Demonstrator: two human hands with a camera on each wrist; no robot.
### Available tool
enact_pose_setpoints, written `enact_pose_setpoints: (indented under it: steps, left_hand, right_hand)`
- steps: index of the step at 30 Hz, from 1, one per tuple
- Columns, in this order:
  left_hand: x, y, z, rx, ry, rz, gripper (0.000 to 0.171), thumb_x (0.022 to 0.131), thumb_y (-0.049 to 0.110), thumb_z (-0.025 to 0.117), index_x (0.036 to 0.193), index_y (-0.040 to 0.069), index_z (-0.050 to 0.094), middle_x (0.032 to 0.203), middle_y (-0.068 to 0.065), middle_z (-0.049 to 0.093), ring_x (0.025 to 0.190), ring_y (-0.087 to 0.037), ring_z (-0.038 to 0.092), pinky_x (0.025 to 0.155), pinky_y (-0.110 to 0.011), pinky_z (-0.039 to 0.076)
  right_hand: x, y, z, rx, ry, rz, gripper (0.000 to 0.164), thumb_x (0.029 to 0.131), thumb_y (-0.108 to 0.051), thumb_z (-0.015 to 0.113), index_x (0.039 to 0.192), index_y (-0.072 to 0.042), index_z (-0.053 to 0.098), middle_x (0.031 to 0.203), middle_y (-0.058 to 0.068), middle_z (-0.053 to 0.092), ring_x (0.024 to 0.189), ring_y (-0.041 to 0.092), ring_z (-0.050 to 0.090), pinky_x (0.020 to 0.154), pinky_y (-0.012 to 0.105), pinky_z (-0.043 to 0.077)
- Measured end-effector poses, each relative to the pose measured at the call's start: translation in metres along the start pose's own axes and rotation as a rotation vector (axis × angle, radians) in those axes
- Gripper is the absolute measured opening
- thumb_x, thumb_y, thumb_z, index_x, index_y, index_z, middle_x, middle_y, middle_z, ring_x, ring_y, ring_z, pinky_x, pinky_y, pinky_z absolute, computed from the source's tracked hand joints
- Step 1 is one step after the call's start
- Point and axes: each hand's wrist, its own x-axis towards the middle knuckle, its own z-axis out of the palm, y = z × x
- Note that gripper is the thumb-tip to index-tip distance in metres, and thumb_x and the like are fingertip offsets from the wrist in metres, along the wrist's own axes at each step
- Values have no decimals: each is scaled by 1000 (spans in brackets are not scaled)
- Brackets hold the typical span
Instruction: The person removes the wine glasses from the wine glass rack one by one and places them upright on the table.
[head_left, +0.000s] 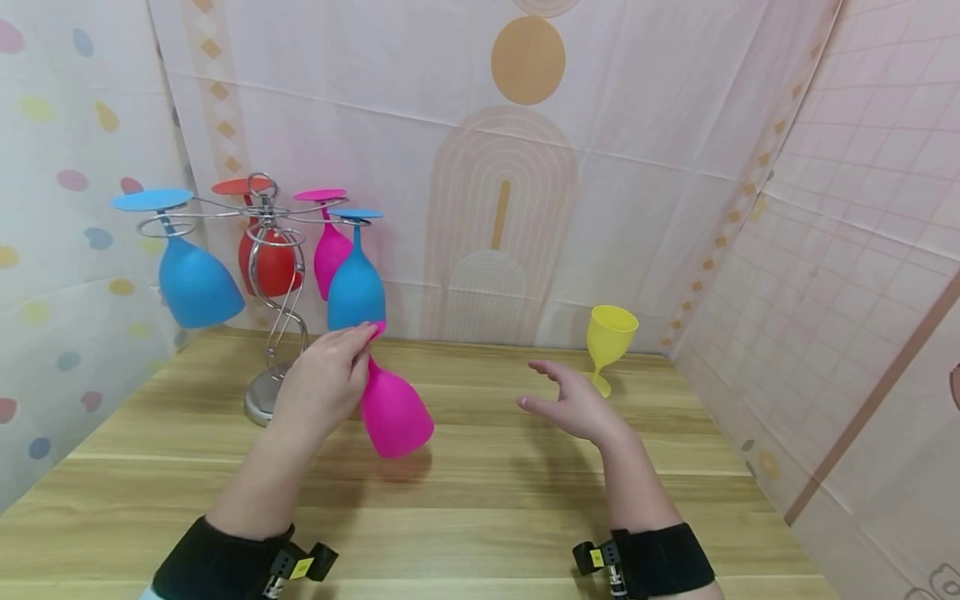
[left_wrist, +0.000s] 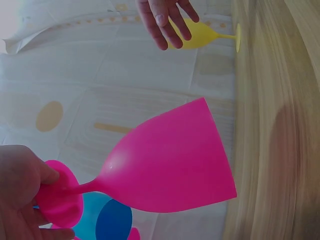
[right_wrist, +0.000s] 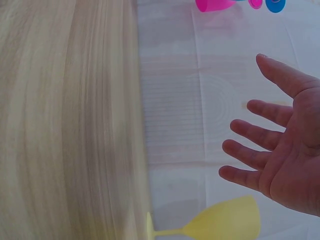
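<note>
My left hand (head_left: 324, 377) holds a pink goblet (head_left: 396, 412) upside down by its round foot, tilted, with the bowl above the table. The left wrist view shows the thumb on the foot of that pink goblet (left_wrist: 165, 160). My right hand (head_left: 573, 403) hovers over the table with fingers spread and nothing in it, as the right wrist view of the hand (right_wrist: 285, 135) also shows. Behind it a yellow goblet (head_left: 611, 335) stands upright. To the left, a metal glass rack (head_left: 262, 392) carries hanging goblets: two blue (head_left: 197, 283), one red (head_left: 273, 265) and another pink (head_left: 330, 257).
The wooden table (head_left: 465, 517) reaches back to a patterned cloth (head_left: 375, 83). Cloth walls close off the left and right sides. The rack's arms spread out above the table at the left, near my left hand.
</note>
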Motion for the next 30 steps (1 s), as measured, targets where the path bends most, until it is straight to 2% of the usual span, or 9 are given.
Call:
enact_pose_setpoints:
  steps: [10, 17, 21, 24, 26, 30]
  left_hand:
    - [-3, -4, 4, -27, -39, -18, 40, 102, 12, 58, 141, 2, 59, 130, -21, 65, 121, -42, 60, 93, -60, 52]
    - [-3, -4, 8, -33, -54, -43, 40, 102, 11, 57, 141, 1, 59, 124, -22, 68, 112, -43, 65, 90, -59, 55]
    - [-4, -4, 9, -37, -50, -58, 40, 102, 10, 57, 141, 1, 59, 112, -22, 72, 90, -37, 70, 78, -53, 60]
    - [-5, -3, 10, -41, -54, -77, 39, 103, 11, 57, 140, 1, 60, 103, -20, 73, 71, -29, 65, 62, -43, 58]
    - [-4, -3, 10, -42, -65, -92, 39, 103, 11, 57, 140, 1, 60, 100, -20, 73, 66, -25, 60, 55, -37, 52]
    - [-4, -1, 10, -43, -100, -132, 40, 103, 13, 57, 141, 2, 59, 96, -18, 73, 64, -24, 57, 53, -32, 47]
  right_hand:
    - [-1, -1, -1, 2, 43, -41, 73, 92, -44, 73, 152, -10, 47, 152, 8, 49, 142, 31, 42, 112, 54, 38]
    - [-1, -3, -4, 56, 99, -88, 69, 95, -41, 72, 151, -10, 47, 149, 13, 52, 140, 29, 45, 112, 54, 39]
    - [0, -5, -5, 98, 120, -96, 67, 96, -40, 71, 151, -9, 48, 150, 10, 52, 140, 28, 45, 112, 55, 38]
    - [1, -7, -4, 130, 136, -108, 67, 96, -37, 71, 151, -7, 47, 151, 9, 51, 140, 28, 45, 112, 56, 38]
    - [1, -8, -4, 150, 147, -119, 66, 97, -35, 71, 151, -6, 47, 151, 8, 51, 140, 28, 45, 112, 56, 38]
    - [0, -11, -5, 197, 167, -141, 65, 98, -33, 71, 151, -6, 47, 151, 9, 51, 140, 29, 45, 112, 56, 38]
